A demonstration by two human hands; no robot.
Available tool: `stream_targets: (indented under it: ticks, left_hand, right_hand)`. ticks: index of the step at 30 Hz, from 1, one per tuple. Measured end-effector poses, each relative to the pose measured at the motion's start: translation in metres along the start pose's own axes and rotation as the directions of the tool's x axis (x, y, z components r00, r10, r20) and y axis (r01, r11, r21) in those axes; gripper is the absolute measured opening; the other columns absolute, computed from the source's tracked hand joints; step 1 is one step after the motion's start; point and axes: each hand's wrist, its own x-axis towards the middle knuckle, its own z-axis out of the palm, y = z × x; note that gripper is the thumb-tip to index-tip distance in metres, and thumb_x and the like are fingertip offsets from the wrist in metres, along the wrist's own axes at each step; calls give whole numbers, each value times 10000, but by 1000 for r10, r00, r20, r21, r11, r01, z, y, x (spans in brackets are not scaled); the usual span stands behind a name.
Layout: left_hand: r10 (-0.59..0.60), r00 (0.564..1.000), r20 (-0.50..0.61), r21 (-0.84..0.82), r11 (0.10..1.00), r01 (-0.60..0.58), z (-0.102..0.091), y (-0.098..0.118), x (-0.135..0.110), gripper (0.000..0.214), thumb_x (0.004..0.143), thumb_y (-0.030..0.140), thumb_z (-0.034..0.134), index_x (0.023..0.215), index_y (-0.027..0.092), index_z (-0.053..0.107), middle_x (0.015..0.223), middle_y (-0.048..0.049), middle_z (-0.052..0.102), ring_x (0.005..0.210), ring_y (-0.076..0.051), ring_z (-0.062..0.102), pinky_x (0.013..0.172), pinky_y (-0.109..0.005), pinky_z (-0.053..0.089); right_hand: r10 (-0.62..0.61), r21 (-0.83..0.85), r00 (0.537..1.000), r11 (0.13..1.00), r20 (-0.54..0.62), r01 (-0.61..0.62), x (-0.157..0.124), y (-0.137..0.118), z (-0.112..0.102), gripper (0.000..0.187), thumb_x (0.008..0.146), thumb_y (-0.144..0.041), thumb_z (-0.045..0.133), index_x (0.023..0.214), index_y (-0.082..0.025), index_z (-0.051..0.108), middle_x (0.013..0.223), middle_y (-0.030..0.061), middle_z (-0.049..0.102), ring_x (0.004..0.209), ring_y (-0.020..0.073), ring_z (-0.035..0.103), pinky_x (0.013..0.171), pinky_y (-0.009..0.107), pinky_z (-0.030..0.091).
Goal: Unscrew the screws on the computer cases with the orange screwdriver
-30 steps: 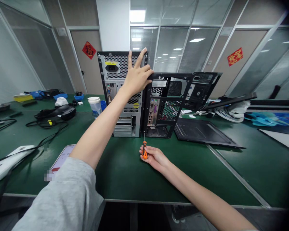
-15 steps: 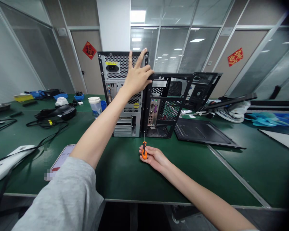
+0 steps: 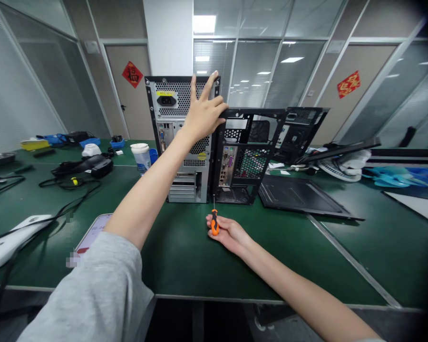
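Note:
Two computer cases stand side by side with their backs toward me: a taller silver-backed computer case [image 3: 180, 164] and a shorter black computer case [image 3: 260, 166]. My left hand [image 3: 205, 111] lies against the taller case's upper right, fingers spread, two of them reaching its top edge. Low in front of the cases, my right hand [image 3: 228, 232] has its fingers closed around the orange and black handle of a screwdriver [image 3: 214, 223]. The screwdriver points up and away, its tip at the bottom where the cases meet. Which case it touches I cannot tell.
A black side panel [image 3: 303, 197] lies flat to the right, near a tilted monitor [image 3: 342, 151]. Behind the black case stands another case [image 3: 297, 135]. Leftward are a paper cup [image 3: 141, 156], a phone [image 3: 92, 232], a white device [image 3: 16, 240] and black cables [image 3: 69, 204].
The screwdriver handle has shifted and turned slightly in my right hand, and the fingers have moved a little. My left hand and the cases stay where they were.

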Motion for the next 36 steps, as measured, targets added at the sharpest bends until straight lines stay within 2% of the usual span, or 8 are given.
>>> stream_targets:
  ticks: [7, 17, 25, 28, 32, 36]
  left_hand:
    - [15, 1000, -13, 12, 1000, -15, 3, -3, 0, 446, 751, 278, 544, 1162, 444, 592, 1114, 1, 663, 1446, -295, 84, 1131, -649, -108]
    - [16, 1000, 4, 15, 1000, -16, 1, -2, 0, 476, 739, 277, 539, 1174, 466, 574, 1115, 27, 662, 1448, -280, 69, 1124, -658, -108]
    - [-9, 1000, 24, -67, 998, 10, 0, 0, 0, 477, 728, 266, 537, 1160, 460, 589, 1154, 29, 643, 1455, -270, 11, 1123, -669, -116]
    - [5, 1000, 6, -40, 999, -4, 1, -1, 0, 486, 722, 265, 551, 1167, 456, 587, 1125, 20, 659, 1453, -279, 37, 1129, -669, -105]
    - [8, 1000, -1, -6, 1000, -8, 1, -1, 0, 455, 743, 277, 533, 1163, 440, 596, 1111, 5, 666, 1450, -289, 65, 1127, -673, -99]
    - [18, 1000, -10, 1, 1000, -18, 1, -1, 0, 484, 726, 280, 550, 1172, 463, 581, 1113, 16, 667, 1450, -288, 65, 1130, -670, -89]
  right_hand:
    - [-12, 47, 999, 999, 35, 11, 0, 0, 1, 234, 797, 37, 480, 853, -92, 667, 880, 109, 708, 719, 156, 643, 595, 295, 500]
    - [-11, 45, 1000, 999, 17, 10, -2, -2, 2, 216, 779, 4, 494, 880, -100, 654, 932, 131, 700, 700, 149, 621, 582, 282, 469]
    - [9, 87, 999, 996, 35, -12, -4, -7, 5, 156, 862, -115, 491, 842, -116, 646, 804, 81, 668, 640, 108, 567, 526, 214, 438]
    - [-8, 36, 999, 999, 41, 7, -4, -6, 6, 83, 797, -70, 583, 836, -104, 648, 748, 57, 638, 625, 89, 553, 515, 187, 423]
    - [-40, -34, 998, 999, 54, 41, -3, -3, 6, 273, 643, 12, 702, 886, -99, 644, 702, 31, 607, 621, 83, 550, 520, 182, 411]
    - [-37, -81, 998, 996, 55, 41, -3, -2, 5, 358, 598, -25, 760, 914, -127, 623, 645, -6, 578, 609, 84, 553, 547, 195, 426]
